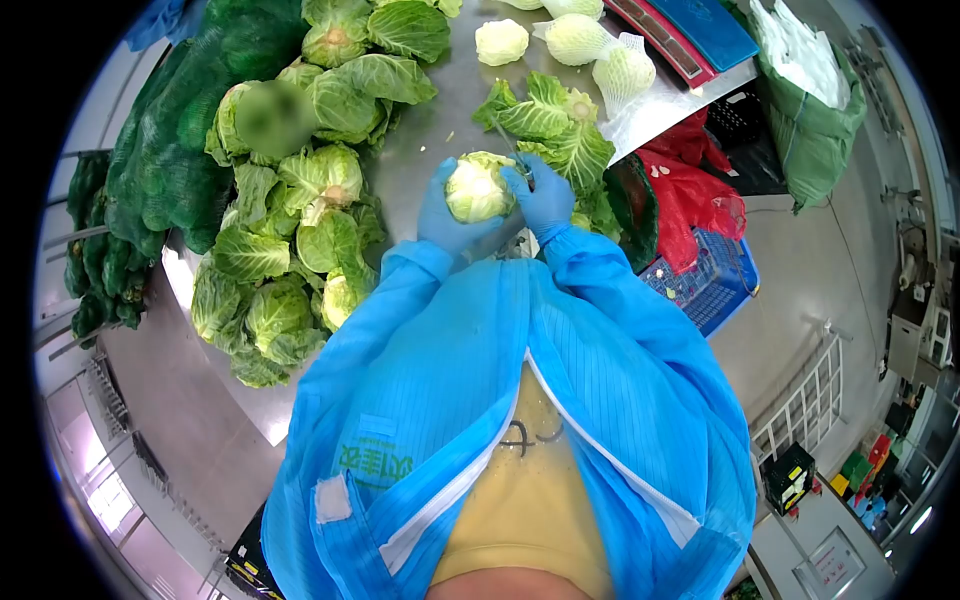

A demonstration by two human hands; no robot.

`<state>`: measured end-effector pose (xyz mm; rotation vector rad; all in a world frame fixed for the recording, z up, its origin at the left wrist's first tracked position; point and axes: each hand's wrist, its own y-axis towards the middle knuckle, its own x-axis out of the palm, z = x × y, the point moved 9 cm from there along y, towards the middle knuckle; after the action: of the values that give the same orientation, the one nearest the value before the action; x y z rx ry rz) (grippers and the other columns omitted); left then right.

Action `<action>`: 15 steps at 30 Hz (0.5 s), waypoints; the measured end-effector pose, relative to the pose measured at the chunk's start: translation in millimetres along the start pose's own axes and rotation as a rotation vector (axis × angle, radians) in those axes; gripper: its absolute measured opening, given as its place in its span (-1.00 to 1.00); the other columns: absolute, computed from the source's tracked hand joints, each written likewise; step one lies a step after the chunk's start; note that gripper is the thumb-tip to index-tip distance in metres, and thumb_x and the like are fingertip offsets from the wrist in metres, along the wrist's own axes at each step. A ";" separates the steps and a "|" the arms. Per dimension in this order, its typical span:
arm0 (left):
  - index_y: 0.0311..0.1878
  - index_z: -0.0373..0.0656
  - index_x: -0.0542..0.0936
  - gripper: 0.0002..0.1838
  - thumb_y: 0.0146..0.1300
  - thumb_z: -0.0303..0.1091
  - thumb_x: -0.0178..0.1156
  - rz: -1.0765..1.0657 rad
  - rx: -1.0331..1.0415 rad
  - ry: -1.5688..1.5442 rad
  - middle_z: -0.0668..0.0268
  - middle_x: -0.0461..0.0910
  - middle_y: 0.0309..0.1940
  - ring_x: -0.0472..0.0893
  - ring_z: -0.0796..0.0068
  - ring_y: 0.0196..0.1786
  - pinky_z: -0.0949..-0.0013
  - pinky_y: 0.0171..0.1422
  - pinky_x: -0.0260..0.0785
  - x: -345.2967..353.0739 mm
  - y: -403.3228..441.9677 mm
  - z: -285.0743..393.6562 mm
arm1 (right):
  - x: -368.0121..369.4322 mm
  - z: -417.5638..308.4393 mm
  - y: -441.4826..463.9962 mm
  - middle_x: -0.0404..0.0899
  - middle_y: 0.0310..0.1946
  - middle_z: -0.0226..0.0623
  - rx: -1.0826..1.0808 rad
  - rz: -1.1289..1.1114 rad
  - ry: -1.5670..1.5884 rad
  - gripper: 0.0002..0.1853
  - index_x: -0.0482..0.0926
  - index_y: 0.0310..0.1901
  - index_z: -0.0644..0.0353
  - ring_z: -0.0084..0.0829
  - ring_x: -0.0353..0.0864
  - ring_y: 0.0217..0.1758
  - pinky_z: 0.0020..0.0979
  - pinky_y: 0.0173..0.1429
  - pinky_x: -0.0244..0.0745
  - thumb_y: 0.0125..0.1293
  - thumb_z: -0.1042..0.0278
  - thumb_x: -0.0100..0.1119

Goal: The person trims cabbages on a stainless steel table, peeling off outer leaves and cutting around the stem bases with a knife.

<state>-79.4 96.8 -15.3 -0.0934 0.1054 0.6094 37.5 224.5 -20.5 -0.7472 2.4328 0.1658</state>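
Note:
A trimmed pale-green cabbage (pixel 480 187) is in front of my body, above the steel table. My left hand (pixel 447 217), in a blue glove, is wrapped round its left and lower side. On the other side, my right hand (pixel 543 197), also gloved, is closed on a knife (pixel 508 141) whose thin blade points up and away to the left. The fingers of that hand are close to the cabbage's right side; its handle is mostly hidden. Loose green outer leaves (pixel 570 135) lie just beyond my right hand.
Untrimmed cabbages (pixel 322 180) are heaped along the left of the steel table (pixel 425 135). Green net sacks (pixel 185 130) stand farther left. Pale cabbages (pixel 585 42), some in white netting, lie at the back. A blue crate (pixel 715 280) with red netting (pixel 690 190) is at the right.

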 end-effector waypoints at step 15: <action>0.31 -0.16 0.09 0.13 -0.38 -0.31 0.58 -0.113 -0.177 -0.411 0.02 0.15 0.31 0.24 0.16 0.34 0.18 0.39 0.17 0.2 -9.7 21.6 | -10.3 -46.4 27.1 0.53 -0.50 -0.27 -0.218 0.224 -0.091 -0.79 0.50 -0.37 0.07 -0.16 0.55 -0.44 -0.22 -0.38 0.41 0.14 0.12 0.17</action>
<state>-72.1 91.6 6.6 -0.1423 -0.3505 0.5132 6.6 239.2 22.1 -0.5428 2.4305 0.5478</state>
